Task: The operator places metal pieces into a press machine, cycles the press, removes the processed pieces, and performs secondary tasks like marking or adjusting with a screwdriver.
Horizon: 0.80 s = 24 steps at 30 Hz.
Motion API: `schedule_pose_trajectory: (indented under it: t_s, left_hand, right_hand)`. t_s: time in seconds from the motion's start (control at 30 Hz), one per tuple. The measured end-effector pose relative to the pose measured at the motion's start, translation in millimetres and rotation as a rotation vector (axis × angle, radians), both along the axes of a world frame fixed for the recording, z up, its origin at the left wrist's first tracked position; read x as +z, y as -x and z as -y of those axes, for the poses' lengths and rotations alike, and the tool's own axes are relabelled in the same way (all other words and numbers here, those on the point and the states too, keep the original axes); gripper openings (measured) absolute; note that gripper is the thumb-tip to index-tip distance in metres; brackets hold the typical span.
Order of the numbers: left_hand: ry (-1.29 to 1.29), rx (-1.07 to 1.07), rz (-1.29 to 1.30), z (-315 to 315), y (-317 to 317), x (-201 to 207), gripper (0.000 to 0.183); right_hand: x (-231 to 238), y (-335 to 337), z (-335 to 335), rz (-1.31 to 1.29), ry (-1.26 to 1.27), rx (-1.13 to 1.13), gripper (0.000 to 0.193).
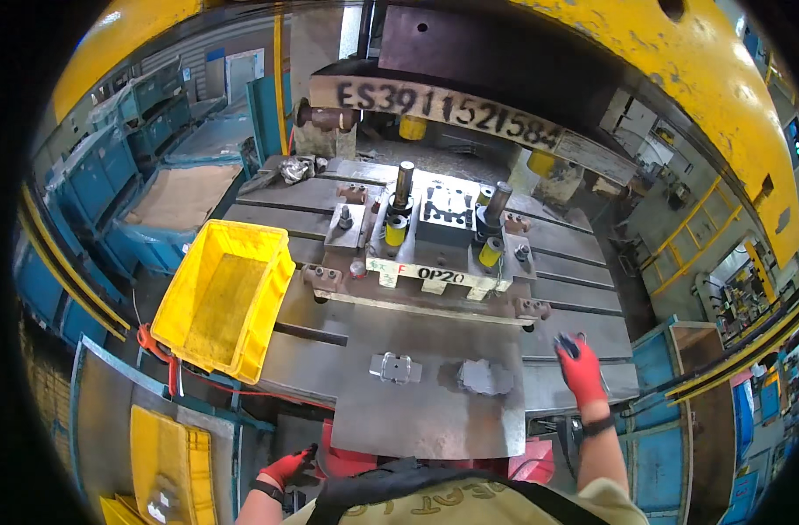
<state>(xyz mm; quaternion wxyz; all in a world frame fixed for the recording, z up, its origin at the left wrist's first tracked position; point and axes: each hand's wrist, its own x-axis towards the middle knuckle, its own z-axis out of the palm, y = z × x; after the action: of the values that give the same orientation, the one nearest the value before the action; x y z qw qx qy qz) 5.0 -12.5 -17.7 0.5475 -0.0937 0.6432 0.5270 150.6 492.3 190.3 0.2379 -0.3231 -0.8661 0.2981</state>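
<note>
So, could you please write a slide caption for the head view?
Red-gloved right hand near metal parts on a metal plate before a press die; left hand lower; yellow plastic crate at left.

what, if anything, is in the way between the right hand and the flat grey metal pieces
Nothing visible stands between the right hand and the flat grey metal pieces; only bare parts of the press bed and metal plate show there.

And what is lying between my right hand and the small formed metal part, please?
In the head view, flat grey sheet metal with a jagged outline lies between your right hand and the formed metal part, on the steel plate.
</note>
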Motion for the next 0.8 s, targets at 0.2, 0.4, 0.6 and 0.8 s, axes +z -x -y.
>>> schedule_pose_trajectory:
  t_s: [0.2,0.4,0.6,0.8]
  left_hand:
    - [-0.301,0.200,0.123,-50,-17,78,0.034]
    - [-0.262,-0.150,-0.614,-41,-8,2,0.033]
    - [-0.008,-0.273,-0.996,-43,-2,-36,0.031]
    - [0.158,-0.579,-1.349,-26,14,-100,0.029]
  right_hand:
    - [-112,-151,26,0.027,0.347,-0.641,0.036]
    - [-226,-198,63,0.376,0.595,-0.356,0.035]
    - [-294,-199,55,0.352,0.242,0.123,0.031]
    - [-257,-177,65,0.409,0.200,0.113,0.028]
